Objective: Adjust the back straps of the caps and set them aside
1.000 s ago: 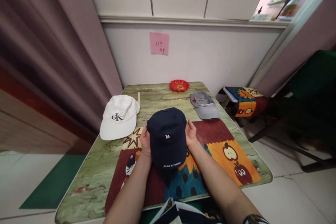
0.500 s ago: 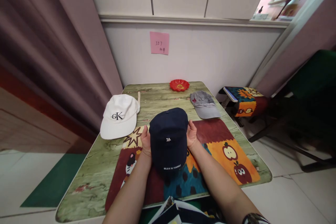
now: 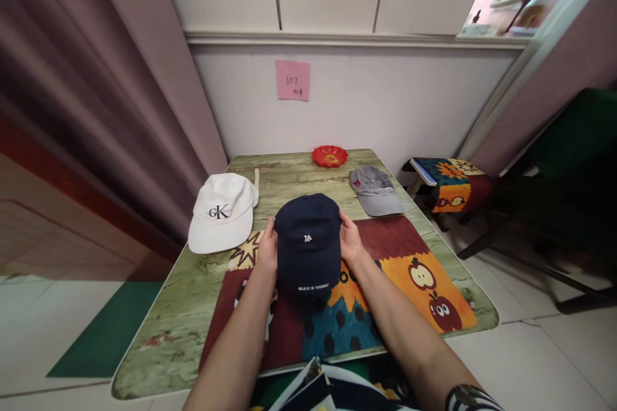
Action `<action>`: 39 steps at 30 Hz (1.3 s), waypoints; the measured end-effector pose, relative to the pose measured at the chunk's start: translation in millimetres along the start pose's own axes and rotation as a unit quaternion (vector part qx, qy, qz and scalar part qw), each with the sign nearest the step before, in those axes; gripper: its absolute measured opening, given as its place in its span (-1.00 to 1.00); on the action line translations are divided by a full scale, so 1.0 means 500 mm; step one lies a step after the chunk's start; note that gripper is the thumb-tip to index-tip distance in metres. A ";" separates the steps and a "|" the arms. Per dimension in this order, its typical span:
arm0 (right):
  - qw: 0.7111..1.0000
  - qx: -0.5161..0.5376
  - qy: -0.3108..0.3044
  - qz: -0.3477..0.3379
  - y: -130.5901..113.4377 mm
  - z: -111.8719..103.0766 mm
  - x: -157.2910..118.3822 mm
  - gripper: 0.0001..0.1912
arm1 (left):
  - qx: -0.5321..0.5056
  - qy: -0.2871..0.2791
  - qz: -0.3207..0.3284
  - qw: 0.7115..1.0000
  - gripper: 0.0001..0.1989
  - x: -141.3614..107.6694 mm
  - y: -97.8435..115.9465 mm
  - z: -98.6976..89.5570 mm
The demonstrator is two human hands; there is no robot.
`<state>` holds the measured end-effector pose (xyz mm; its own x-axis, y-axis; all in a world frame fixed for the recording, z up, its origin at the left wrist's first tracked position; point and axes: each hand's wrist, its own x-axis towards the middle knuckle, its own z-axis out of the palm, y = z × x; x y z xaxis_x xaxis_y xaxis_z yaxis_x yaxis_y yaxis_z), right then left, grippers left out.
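A navy baseball cap [image 3: 308, 247] with small white lettering is held between my two hands over the patterned mat [image 3: 400, 241], its brim towards me. My left hand [image 3: 268, 248] grips the cap's left side, and my right hand [image 3: 351, 239] grips its right side; some fingers of both are hidden behind or under the cap. To the left, a white cap [image 3: 224, 215] with dark letters lies on the table. A grey cap [image 3: 376, 191] rests at the right, beyond the mat's far edge.
At the back of the green wood-patterned table [image 3: 154, 340] sits a red scalloped dish [image 3: 330, 156]. A pink note [image 3: 292, 80] is stuck to the wall behind. Right of the table stands a stool with a patterned cover [image 3: 450, 183]; a curtain [image 3: 125, 45] hangs at the left.
The navy cap and both hands have shifted slightly away from me and a little left, with the brim now a bit higher in view. The other caps lie as before.
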<state>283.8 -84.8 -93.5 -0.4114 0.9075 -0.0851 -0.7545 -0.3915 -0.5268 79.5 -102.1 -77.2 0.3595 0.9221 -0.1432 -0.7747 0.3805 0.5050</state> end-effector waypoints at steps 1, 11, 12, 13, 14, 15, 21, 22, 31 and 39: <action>1.000 -0.008 0.004 -0.002 -0.010 0.007 0.002 -0.52 | 0.009 0.020 0.016 1.000 -0.46 0.006 0.013 0.008; 0.944 -0.231 0.054 -0.228 -0.191 0.102 0.037 -0.67 | 0.258 0.032 0.133 0.956 -0.71 0.044 0.164 0.150; 0.927 -0.268 0.057 -0.255 -0.203 0.105 0.038 -0.68 | 0.291 0.013 0.156 0.944 -0.71 0.043 0.171 0.160; 0.909 -0.303 0.060 -0.280 -0.211 0.105 0.039 -0.70 | 0.324 -0.004 0.176 0.930 -0.71 0.042 0.175 0.166; 0.890 -0.338 0.061 -0.301 -0.214 0.101 0.038 -0.69 | 0.357 -0.016 0.194 0.914 -0.71 0.041 0.177 0.169; 0.871 -0.372 0.063 -0.315 -0.214 0.093 0.037 -0.69 | 0.390 -0.022 0.207 0.897 -0.71 0.039 0.176 0.167; 0.778 -0.533 0.117 -0.312 -0.155 0.009 0.002 -0.77 | 0.554 -0.025 0.175 0.814 -0.69 0.017 0.147 0.104; 0.766 -0.554 0.122 -0.301 -0.145 -0.002 -0.009 -0.79 | 0.573 -0.028 0.166 0.802 -0.71 0.010 0.142 0.095; 0.726 -0.636 0.099 -0.242 -0.154 0.032 -0.105 -0.62 | 0.677 0.025 0.172 0.715 -0.78 -0.057 0.106 0.081; 0.730 -0.629 0.077 -0.256 -0.122 0.153 -0.099 -0.84 | 0.665 0.135 0.267 0.684 -0.86 -0.035 0.076 0.120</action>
<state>311.0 -117.6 7.6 -0.1043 0.9299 0.3527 0.3175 0.3672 -0.8743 75.0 -108.0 -4.6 -0.0379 0.9521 0.3035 0.4652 -0.2520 0.8486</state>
